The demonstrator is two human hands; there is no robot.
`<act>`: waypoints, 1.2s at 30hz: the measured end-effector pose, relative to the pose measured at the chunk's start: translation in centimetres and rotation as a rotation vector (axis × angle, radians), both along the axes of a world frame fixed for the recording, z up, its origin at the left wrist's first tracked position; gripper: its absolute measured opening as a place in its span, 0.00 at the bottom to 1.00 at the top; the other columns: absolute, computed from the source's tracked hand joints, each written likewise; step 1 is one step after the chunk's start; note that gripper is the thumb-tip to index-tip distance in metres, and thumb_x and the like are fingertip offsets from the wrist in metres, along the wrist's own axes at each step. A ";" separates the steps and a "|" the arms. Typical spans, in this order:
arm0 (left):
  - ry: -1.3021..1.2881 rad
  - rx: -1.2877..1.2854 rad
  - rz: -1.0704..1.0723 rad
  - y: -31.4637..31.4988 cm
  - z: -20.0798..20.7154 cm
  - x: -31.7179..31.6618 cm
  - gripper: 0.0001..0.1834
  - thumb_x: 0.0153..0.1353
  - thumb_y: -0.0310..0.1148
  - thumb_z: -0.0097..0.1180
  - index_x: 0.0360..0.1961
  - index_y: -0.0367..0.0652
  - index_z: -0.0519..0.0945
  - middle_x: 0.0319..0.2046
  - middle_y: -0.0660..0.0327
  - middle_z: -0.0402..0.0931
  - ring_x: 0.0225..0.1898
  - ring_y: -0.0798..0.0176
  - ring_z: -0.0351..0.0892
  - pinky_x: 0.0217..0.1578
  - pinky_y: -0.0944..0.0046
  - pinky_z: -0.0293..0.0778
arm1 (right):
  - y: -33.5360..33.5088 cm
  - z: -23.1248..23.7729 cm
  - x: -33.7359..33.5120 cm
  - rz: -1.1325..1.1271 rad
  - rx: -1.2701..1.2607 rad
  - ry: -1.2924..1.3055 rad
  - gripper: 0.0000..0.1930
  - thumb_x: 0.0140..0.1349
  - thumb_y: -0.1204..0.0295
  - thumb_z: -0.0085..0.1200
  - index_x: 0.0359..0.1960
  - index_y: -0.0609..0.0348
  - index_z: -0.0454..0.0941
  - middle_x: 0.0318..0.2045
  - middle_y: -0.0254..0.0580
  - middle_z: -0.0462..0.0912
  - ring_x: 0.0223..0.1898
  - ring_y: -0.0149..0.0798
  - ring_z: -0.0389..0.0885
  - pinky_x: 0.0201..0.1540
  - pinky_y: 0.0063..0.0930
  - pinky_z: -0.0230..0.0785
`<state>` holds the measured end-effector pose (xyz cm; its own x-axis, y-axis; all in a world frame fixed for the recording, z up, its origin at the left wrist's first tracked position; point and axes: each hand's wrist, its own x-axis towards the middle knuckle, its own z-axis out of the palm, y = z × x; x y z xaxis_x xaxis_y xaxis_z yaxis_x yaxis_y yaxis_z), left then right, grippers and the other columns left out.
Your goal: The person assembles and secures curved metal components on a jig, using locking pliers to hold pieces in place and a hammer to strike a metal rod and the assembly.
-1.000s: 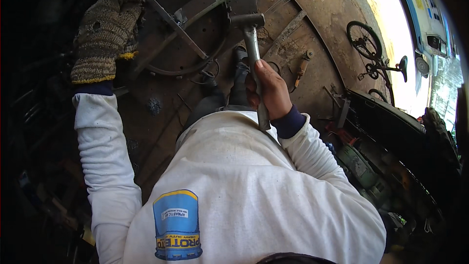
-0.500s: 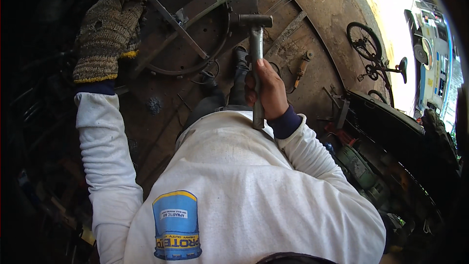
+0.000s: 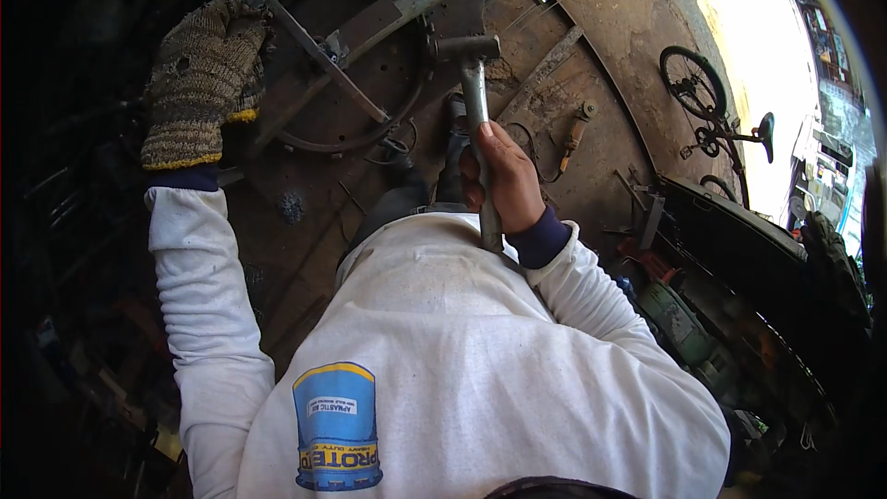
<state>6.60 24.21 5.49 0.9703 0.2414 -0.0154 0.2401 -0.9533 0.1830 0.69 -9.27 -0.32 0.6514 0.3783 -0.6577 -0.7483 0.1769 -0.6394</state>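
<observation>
My right hand [image 3: 510, 176], bare, is closed around the metal handle of a hammer [image 3: 475, 97]. The hammer stands roughly upright in front of my waist, its head toward the far side. A knitted brown glove with a yellow cuff covers my left hand [image 3: 199, 88]. It is closed at the left end of a round metal frame [image 3: 319, 51], where flat bars cross a ring; its fingertips are partly hidden. A thicker grey bar [image 3: 397, 14] lies across this frame. The hammer head is just right of the ring and appears apart from it.
An angle grinder [image 3: 575, 134] with an orange body lies on the brown floor to the right, near a flat metal strip [image 3: 545, 65]. A bicycle [image 3: 707, 106] stands farther right. Dark clutter and a green machine [image 3: 679, 319] are at the lower right. My feet are beneath the hammer.
The hammer head has tipped slightly to the left, toward the ring. My left hand stays at the frame, a little lower in view. Outside at the far right, the vehicle has shifted.
</observation>
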 end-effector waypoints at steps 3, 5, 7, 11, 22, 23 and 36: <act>0.004 -0.029 -0.031 -0.2 0.4 -0.1 0.14 0.64 0.44 0.54 0.43 0.49 0.82 0.38 0.58 0.82 0.41 0.57 0.82 0.44 0.58 0.74 | 0.0 -0.1 -0.1 -0.039 0.002 -0.003 0.15 0.72 0.53 0.42 0.41 0.51 0.68 0.22 0.34 0.71 0.13 0.29 0.67 0.14 0.21 0.61; -0.025 0.039 -0.081 0.0 0.1 -0.2 0.14 0.63 0.44 0.54 0.44 0.50 0.82 0.40 0.57 0.82 0.43 0.54 0.81 0.45 0.56 0.74 | -0.1 -0.4 -0.1 -0.063 0.006 -0.011 0.15 0.72 0.53 0.41 0.41 0.51 0.68 0.22 0.34 0.71 0.12 0.29 0.67 0.14 0.21 0.61; -0.007 0.026 -0.068 -0.1 0.3 -0.2 0.15 0.63 0.45 0.54 0.44 0.50 0.82 0.41 0.57 0.81 0.45 0.53 0.80 0.46 0.55 0.73 | -0.2 -0.6 0.0 0.022 0.031 -0.009 0.15 0.72 0.53 0.41 0.42 0.50 0.68 0.22 0.34 0.71 0.13 0.29 0.67 0.14 0.22 0.61; 0.029 0.119 -0.084 0.3 -0.1 0.0 0.16 0.63 0.46 0.54 0.46 0.50 0.81 0.44 0.55 0.80 0.47 0.51 0.79 0.48 0.54 0.73 | -0.1 -0.4 0.0 -0.032 0.001 -0.013 0.14 0.72 0.53 0.41 0.42 0.50 0.68 0.22 0.34 0.71 0.13 0.29 0.67 0.14 0.22 0.61; 0.001 0.097 -0.052 -0.2 -0.1 -0.2 0.17 0.64 0.47 0.52 0.44 0.47 0.81 0.42 0.54 0.79 0.47 0.49 0.78 0.49 0.51 0.73 | -1.4 3.2 5.8 -0.032 -0.048 -0.093 0.19 0.71 0.53 0.43 0.50 0.55 0.70 0.24 0.32 0.70 0.14 0.26 0.66 0.15 0.21 0.61; 0.002 0.123 -0.074 0.0 0.0 -0.2 0.17 0.64 0.47 0.52 0.43 0.47 0.81 0.42 0.54 0.79 0.47 0.49 0.78 0.48 0.50 0.73 | -1.2 3.6 7.2 -0.015 -0.060 -0.145 0.19 0.71 0.53 0.43 0.49 0.56 0.70 0.24 0.32 0.70 0.14 0.26 0.66 0.15 0.21 0.61; -0.070 0.104 -0.095 -0.7 0.2 -0.3 0.13 0.63 0.43 0.52 0.40 0.46 0.80 0.37 0.54 0.78 0.42 0.48 0.77 0.44 0.49 0.73 | 2.7 7.1 15.1 0.225 -0.185 -0.140 0.17 0.69 0.57 0.49 0.39 0.61 0.74 0.24 0.38 0.79 0.15 0.28 0.75 0.14 0.19 0.67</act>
